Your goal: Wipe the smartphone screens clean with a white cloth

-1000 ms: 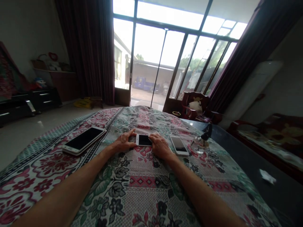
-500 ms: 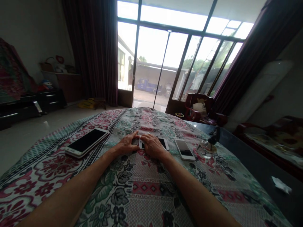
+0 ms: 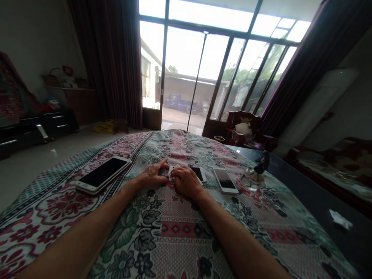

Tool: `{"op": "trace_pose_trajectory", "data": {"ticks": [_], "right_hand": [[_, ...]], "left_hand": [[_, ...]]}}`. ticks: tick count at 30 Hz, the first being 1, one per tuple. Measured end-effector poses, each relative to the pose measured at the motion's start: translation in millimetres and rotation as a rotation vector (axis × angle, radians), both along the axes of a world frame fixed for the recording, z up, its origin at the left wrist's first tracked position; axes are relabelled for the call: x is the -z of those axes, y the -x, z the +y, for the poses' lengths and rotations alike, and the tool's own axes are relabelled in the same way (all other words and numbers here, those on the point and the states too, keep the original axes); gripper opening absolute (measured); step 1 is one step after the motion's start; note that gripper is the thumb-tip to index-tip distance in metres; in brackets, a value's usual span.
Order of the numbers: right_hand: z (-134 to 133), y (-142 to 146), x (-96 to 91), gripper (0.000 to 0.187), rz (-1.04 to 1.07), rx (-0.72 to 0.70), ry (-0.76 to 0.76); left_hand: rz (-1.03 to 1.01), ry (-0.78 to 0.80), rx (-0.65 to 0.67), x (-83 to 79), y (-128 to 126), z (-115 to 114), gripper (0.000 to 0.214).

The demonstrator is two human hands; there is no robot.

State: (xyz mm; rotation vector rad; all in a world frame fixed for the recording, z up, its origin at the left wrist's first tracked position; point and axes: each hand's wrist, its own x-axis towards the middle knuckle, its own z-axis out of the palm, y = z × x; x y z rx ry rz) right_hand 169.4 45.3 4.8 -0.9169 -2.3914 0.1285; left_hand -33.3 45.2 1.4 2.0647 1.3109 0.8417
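Observation:
A white smartphone (image 3: 198, 174) with a dark screen lies flat on the flowered cloth in front of me, partly covered by my right hand (image 3: 187, 181). The fingers of that hand are bent down over the phone's left part, pressing on a bit of white, crumpled material (image 3: 172, 169) that looks like tissue. At the phone's left end, my left hand (image 3: 153, 174) rests with thumb and fingers spread apart. Whether its fingertips touch the phone is hard to see. A smaller white phone (image 3: 225, 180) lies right of my hands, and a larger white one (image 3: 103, 175) lies to the left.
The patterned cloth (image 3: 177, 209) covers the surface under my arms. A clear glass object with a dark top (image 3: 255, 176) stands at the right. Beyond it, a crumpled white paper (image 3: 340, 219) lies on a dark tabletop (image 3: 314, 205). A wooden chair (image 3: 243, 126) stands near the glass doors.
My right hand's fingers have curled more over the phone, and more white material shows at their tips. My left hand has drawn slightly away from the right. The camera view has shifted a little.

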Motion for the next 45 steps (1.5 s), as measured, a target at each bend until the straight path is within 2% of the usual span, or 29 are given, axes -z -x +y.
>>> {"op": "trace_pose_trajectory", "data": {"ticks": [8,12,22,28,34,38,45], "right_hand": [[8,1,-8.0,0.043,-0.186,0.056,0.037],[5,0,-7.5,0.04,-0.177,0.019,0.038],[-25,-18,2.1,0.038,-0.14,-0.073,0.043],[-15,-17,-0.1,0.031,-0.092,-0.112,0.033],[-3,-8,-5.9,0.03,-0.116,-0.046,0.047],[1,-18,-4.2,0.032,-0.133,0.005,0.049],[11,-56,0.3,0.039,-0.08,0.347,0.1]], "left_hand": [[0.008,0.008,-0.01,5.6,2,2,0.094],[0.015,0.0,-0.007,5.1,1,2,0.094],[0.09,-0.042,0.005,7.0,1,3,0.093],[0.15,-0.093,-0.03,8.3,-4,1,0.091],[0.189,-0.109,-0.053,11.1,-7,-1,0.094],[0.192,-0.107,-0.04,9.7,-9,-3,0.093],[0.151,-0.13,-0.028,12.5,-8,-1,0.087]]}}
